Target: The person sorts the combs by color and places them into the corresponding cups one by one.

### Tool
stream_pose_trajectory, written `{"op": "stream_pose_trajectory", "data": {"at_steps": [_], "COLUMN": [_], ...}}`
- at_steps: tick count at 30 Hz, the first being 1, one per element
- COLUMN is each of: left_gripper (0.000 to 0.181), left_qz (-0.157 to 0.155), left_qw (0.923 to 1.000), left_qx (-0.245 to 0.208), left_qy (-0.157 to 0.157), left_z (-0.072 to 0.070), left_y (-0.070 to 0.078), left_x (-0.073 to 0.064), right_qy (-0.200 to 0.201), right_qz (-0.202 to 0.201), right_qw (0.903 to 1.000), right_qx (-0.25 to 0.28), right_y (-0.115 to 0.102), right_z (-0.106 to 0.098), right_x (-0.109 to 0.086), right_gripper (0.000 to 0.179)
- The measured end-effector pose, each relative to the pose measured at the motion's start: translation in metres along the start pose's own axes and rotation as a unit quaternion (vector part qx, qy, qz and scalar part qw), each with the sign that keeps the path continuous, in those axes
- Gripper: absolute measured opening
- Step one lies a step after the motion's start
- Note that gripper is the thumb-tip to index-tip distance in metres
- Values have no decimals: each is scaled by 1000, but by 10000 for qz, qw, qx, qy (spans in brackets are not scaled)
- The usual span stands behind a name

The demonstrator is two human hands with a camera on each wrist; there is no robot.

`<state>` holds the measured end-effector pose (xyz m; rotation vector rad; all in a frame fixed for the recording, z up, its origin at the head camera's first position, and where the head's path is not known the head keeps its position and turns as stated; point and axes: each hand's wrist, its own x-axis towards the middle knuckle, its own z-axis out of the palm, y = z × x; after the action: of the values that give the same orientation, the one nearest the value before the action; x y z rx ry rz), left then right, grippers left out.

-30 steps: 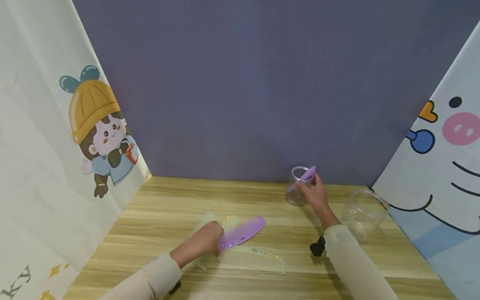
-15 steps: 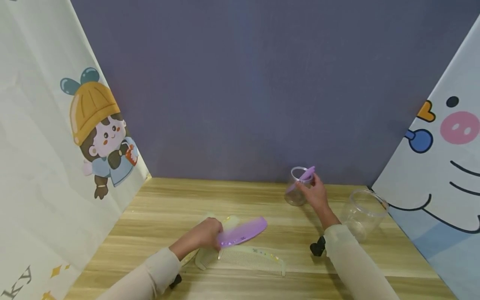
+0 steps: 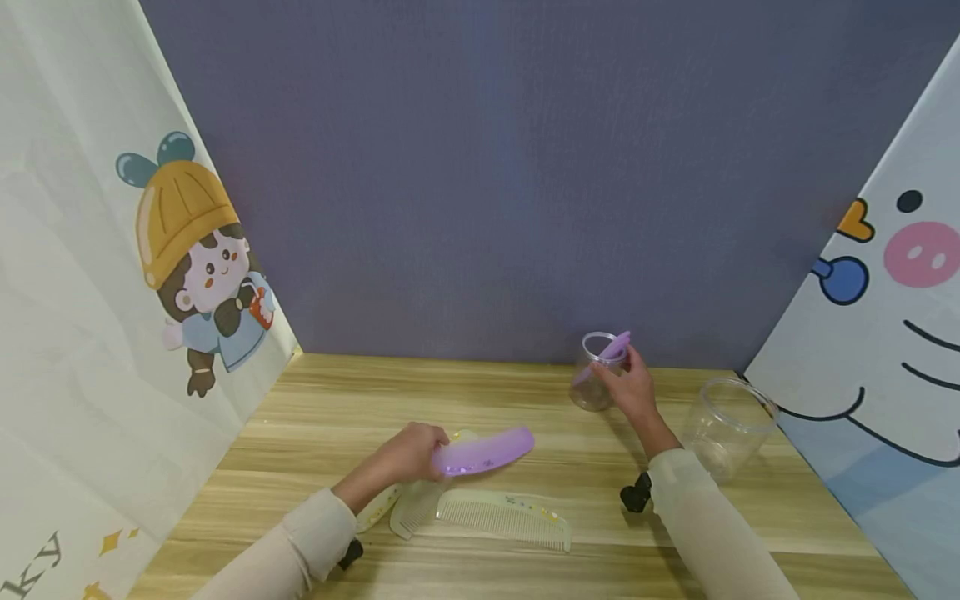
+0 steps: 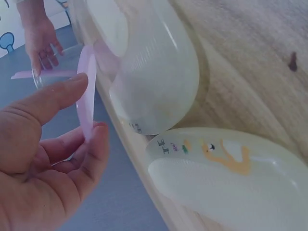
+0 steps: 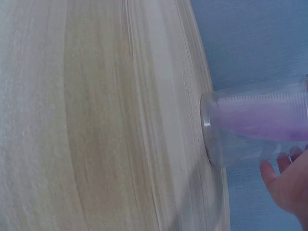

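My left hand (image 3: 412, 452) pinches one end of a purple comb (image 3: 483, 451) between thumb and fingers. The comb is raised over the table and points to the right. In the left wrist view it shows nearly edge-on beside the thumb (image 4: 72, 89). At the back of the table, my right hand (image 3: 632, 387) grips a clear plastic cup (image 3: 588, 393) near its rim. Inside that cup leans another purple comb (image 3: 618, 344), its end above the rim. Its teeth show through the wall in the right wrist view. Below my left hand lie several pale green combs (image 3: 510, 517), partly overlapping.
A larger clear container (image 3: 722, 429) stands at the right, beside my right forearm. A dark grey-blue panel (image 3: 480, 183) closes off the back of the wooden table (image 3: 337, 400). White printed sheets flank both sides.
My left hand has lifted the purple comb slightly up and away from the green combs, and its tilt has changed. My right hand stays at the cup.
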<state>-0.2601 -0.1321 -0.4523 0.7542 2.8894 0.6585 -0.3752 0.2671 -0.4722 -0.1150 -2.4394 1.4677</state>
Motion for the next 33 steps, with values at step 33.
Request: {"op": "stream_pose_trajectory", "data": {"at_steps": [33], "left_gripper": [54], "left_qz": [-442], "left_qw": [9744], "left_qx": [-2123], "left_qy": [597], "left_z": [-13], "left_y": [-11], "left_x": [19], "right_qy": [-47], "right_qz": [80], "right_qw": [9999], "right_qx": [72], "right_y": [0], "right_z": [-2], "right_x": [-2], "right_gripper": [89]}}
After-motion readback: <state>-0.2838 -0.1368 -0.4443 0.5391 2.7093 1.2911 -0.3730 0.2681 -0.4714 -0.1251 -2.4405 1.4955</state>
